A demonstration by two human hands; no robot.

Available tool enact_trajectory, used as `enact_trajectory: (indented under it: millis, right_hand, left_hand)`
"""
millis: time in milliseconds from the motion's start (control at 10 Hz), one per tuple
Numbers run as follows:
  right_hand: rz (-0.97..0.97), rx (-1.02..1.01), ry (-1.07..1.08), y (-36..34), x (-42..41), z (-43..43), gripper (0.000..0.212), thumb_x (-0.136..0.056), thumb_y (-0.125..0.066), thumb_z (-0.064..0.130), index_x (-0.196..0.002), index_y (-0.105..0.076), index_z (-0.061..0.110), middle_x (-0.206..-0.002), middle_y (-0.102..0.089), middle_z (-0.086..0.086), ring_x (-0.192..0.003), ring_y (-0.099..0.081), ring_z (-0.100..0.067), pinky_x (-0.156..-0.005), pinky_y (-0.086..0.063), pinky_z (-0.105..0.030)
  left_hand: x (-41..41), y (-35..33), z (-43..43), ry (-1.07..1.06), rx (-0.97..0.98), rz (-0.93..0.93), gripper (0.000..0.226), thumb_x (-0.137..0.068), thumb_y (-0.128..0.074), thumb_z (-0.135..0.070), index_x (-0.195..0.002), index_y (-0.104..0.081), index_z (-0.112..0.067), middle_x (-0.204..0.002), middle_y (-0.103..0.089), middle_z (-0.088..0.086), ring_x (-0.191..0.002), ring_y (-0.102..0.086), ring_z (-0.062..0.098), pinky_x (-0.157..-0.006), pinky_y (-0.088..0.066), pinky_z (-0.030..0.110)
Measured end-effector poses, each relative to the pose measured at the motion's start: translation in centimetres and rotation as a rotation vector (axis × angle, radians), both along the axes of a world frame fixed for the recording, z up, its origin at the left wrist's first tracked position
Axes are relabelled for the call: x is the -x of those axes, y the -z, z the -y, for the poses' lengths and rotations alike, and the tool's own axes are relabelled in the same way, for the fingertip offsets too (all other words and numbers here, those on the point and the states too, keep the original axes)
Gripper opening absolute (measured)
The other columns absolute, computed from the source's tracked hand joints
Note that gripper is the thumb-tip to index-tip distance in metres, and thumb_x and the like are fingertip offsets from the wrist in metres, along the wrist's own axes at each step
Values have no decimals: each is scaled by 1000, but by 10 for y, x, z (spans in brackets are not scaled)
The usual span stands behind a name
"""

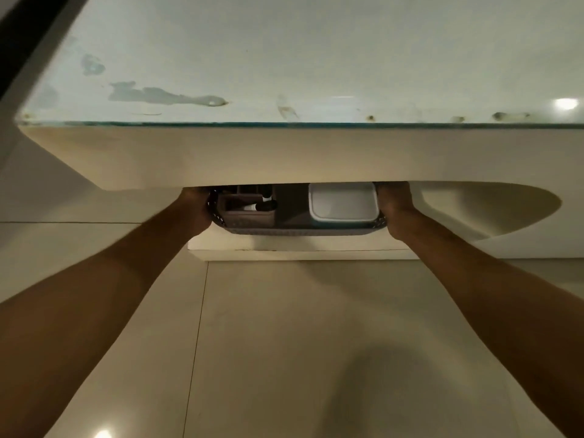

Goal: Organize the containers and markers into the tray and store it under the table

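Observation:
A dark woven tray (297,230) sits on the low white shelf (284,249) under the table (284,153), its far part hidden by the table's thick edge. My left hand (196,210) grips the tray's left end and my right hand (395,207) grips its right end. Inside the tray, a brown open container (246,216) on the left holds markers (262,205). A white lidded container (343,202) lies on the right.
The glass-covered table top (284,58) with stains fills the upper view. A curved white table base (493,213) stands to the right of the shelf. Beige floor tiles (284,343) spread below, between my forearms.

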State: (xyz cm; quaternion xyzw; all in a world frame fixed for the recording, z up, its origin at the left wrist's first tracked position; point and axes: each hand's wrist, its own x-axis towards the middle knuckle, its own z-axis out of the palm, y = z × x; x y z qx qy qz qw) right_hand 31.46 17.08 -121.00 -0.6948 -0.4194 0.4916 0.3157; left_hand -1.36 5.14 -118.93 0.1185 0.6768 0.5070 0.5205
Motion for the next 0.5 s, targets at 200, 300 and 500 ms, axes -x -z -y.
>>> enact_trajectory:
  millis: [200,300,500]
  right_hand:
    - [-32,12,-29,-4,2,-4,39,-97,-61,25,-133,-56,12,-128,-61,-8,-120,-56,-27,-100,-47,-35]
    - [17,-11,-36,-20,1,14,40,-98,-59,30,-134,-56,12,-133,-61,-9,-120,-56,-26,-102,-46,-35]
    - [198,-7,-33,-57,-10,88,54,-100,-52,40,-146,-43,13,-148,-48,-12,-135,-48,-28,-112,-38,-34]
  left_hand:
    - [6,6,-8,31,0,35,29,-86,-66,-48,-93,-68,-20,-100,-66,14,-94,-65,31,-82,-54,37]
    - [-13,-14,7,-200,-53,90,24,-101,-42,-8,-85,-58,-15,-88,-62,1,-80,-60,15,-75,-52,25]
    - [-43,-44,67,-68,81,17,36,-104,-38,-37,-128,-59,-20,-124,-60,-2,-114,-53,19,-94,-36,30]
